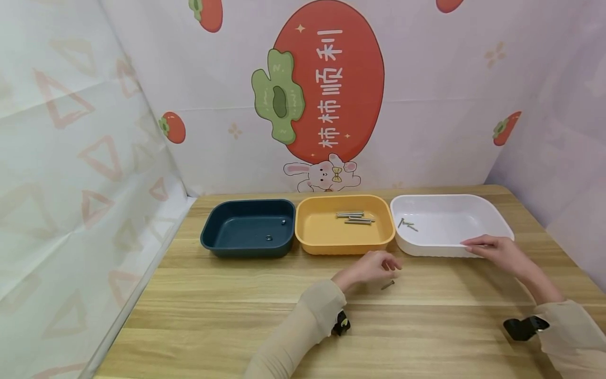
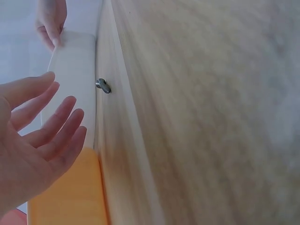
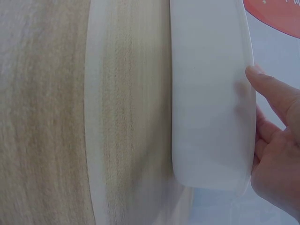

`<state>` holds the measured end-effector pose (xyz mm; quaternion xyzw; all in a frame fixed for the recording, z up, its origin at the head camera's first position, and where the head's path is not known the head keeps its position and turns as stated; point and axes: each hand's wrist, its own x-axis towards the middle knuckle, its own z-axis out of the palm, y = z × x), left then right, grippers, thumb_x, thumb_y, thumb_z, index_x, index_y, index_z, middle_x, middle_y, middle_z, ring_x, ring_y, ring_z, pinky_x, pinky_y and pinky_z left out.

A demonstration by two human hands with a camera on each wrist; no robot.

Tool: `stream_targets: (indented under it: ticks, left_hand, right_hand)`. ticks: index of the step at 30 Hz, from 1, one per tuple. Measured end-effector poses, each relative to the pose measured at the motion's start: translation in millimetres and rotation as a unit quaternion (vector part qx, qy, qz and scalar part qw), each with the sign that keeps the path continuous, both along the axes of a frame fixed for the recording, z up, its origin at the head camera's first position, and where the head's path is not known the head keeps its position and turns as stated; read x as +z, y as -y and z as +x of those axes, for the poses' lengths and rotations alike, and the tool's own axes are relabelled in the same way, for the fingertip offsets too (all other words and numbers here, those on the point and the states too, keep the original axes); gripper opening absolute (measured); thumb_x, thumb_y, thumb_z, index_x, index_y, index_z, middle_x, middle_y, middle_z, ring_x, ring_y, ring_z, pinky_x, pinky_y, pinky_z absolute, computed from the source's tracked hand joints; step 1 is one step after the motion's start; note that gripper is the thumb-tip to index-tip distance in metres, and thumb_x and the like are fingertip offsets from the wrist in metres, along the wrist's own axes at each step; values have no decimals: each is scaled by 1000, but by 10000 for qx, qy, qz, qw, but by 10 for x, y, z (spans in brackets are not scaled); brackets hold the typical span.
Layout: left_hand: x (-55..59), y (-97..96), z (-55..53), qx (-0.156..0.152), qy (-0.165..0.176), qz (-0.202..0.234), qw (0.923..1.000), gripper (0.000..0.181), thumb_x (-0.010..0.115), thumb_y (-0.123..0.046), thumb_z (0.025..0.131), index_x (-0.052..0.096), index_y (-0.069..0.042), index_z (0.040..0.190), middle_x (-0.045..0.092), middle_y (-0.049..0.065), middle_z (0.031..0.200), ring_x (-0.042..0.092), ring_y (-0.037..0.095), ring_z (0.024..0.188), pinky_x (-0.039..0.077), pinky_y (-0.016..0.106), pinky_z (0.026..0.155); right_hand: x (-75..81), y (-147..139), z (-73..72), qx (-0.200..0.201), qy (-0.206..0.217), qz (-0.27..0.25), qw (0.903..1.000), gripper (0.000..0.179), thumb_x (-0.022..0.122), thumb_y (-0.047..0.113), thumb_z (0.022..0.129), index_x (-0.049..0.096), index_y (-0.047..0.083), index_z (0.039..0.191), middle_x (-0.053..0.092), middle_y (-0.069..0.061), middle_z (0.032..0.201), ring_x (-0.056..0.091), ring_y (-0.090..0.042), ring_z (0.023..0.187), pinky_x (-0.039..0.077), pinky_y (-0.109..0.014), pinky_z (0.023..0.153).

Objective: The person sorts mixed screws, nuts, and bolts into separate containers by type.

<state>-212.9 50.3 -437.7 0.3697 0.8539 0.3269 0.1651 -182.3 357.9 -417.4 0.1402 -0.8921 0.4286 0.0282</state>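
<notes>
My right hand (image 1: 499,253) pinches the front rim of the white tray (image 1: 435,250), thumb outside and fingers over the edge, as the right wrist view also shows. Several small screws (image 1: 408,225) lie at that tray's left end. Over the table in front of the yellow tray (image 1: 345,249), my left hand (image 1: 372,267) hovers with loosely bent fingers and nothing between them. A single screw (image 1: 388,285) lies on the table just beside and below those fingers. In the left wrist view the same screw (image 2: 103,86) is apart from the hand.
Several long bolts (image 1: 356,217) lie inside the yellow tray. To its left stands a dark blue tray (image 1: 248,251) holding a small nut (image 1: 283,222) and a ring-shaped piece (image 1: 269,238). The three trays form a row at the back of the wooden table (image 1: 213,316), before a printed cloth (image 1: 213,142).
</notes>
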Motion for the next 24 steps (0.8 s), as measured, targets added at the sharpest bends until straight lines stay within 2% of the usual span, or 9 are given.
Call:
stream_targets:
  ticks: [11, 22, 24]
  left_hand:
    - [-22, 75, -28, -324, 291, -155, 9989, 20, 64, -12, 81, 63, -7, 100, 63, -1, 90, 54, -1, 78, 40, 9, 69]
    - [-55, 78, -30, -439, 412, -378, 9975, 19, 64, -7, 80, 62, -6, 99, 63, 0, 82, 52, -2, 71, 39, 9, 66]
    - [-58, 72, -30, -502, 335, -492, 9970, 19, 64, -6, 80, 62, -6, 99, 63, 0, 82, 51, -2, 71, 39, 9, 66]
  right_hand:
    - [10, -2, -11, -69, 133, 101, 9998, 22, 58, 11, 85, 62, -6, 99, 57, 27, 86, 50, 14, 79, 41, -8, 63]
    - [14, -2, -10, -30, 144, 52, 9999, 20, 58, 10, 85, 63, -4, 98, 57, 26, 85, 51, 13, 78, 41, -9, 62]
    - [15, -1, -7, -42, 149, 57, 9999, 21, 58, 10, 85, 62, -5, 98, 58, 26, 85, 52, 13, 77, 41, -8, 62]
